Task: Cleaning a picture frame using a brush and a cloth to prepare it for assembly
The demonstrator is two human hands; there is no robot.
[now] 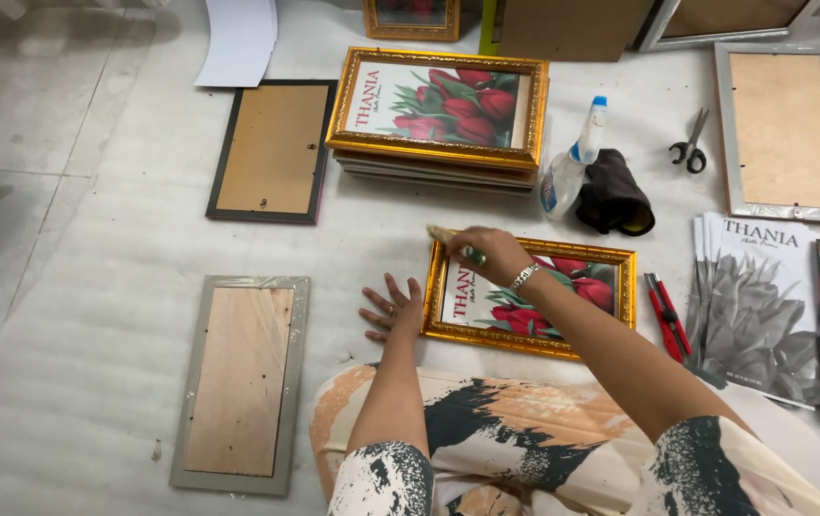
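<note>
A gold-framed picture of red tulips (582, 287) lies face up on the white sheet in front of me. My left hand (393, 309) rests flat with fingers spread, touching the frame's left edge. My right hand (486, 250) is over the frame's upper left corner, closed on a small brush-like tool (450, 236) with a green handle. A bracelet is on my right wrist.
A stack of gold frames (439, 115) lies beyond, with a spray bottle (571, 162), a dark cloth (613, 196) and scissors (690, 145) to its right. Red pliers (666, 315) and printed sheets (759, 306) lie right. Face-down frames (241, 382) (274, 148) (786, 129) surround.
</note>
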